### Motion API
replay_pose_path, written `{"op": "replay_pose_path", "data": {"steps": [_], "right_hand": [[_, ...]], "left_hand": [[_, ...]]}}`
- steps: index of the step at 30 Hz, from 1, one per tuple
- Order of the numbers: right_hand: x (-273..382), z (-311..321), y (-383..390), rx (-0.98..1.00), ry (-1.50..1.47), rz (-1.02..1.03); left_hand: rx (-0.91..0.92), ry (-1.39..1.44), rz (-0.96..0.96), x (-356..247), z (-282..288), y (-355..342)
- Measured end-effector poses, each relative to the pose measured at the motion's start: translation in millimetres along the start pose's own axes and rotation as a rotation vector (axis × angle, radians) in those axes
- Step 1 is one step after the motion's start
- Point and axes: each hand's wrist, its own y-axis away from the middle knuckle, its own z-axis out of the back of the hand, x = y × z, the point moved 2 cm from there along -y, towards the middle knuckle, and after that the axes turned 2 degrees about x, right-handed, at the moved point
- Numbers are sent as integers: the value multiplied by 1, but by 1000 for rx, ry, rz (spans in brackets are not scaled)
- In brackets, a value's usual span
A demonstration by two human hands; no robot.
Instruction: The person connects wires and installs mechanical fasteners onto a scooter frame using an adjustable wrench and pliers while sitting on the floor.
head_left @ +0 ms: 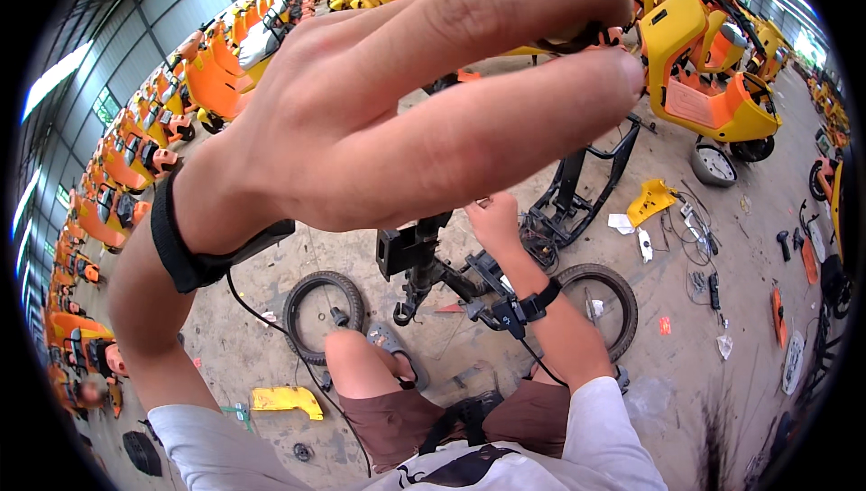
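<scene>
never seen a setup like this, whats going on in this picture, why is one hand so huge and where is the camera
There is no robot here, just a person using two bare hands. The one picture comes from a camera on their head, looking down; its fisheye lens bends straight edges.

The left hand looks huge because it is raised close to the lens. Something small and dark shows by its fingertips, but I cannot tell whether it is held. The right hand is by a black frame; its grip is unclear.

On the floor lie two wheels, one at left and one at right, plus yellow panels and cables. Yellow and orange scooters stand beyond.
</scene>
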Motion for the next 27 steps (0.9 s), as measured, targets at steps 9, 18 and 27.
{"op": "replay_pose_path", "data": {"steps": [9,18,27], "right_hand": [[11,-12,-1,-82,37,-43],[9,-9,-8,-167,107,286],[-3,-20,-11,-142,-39,133]], "left_hand": [[93,-16,98,-13,-6,-12],[96,-15,137,-17,-15,-22],[110,-12,180,-21,-12,-20]]}}
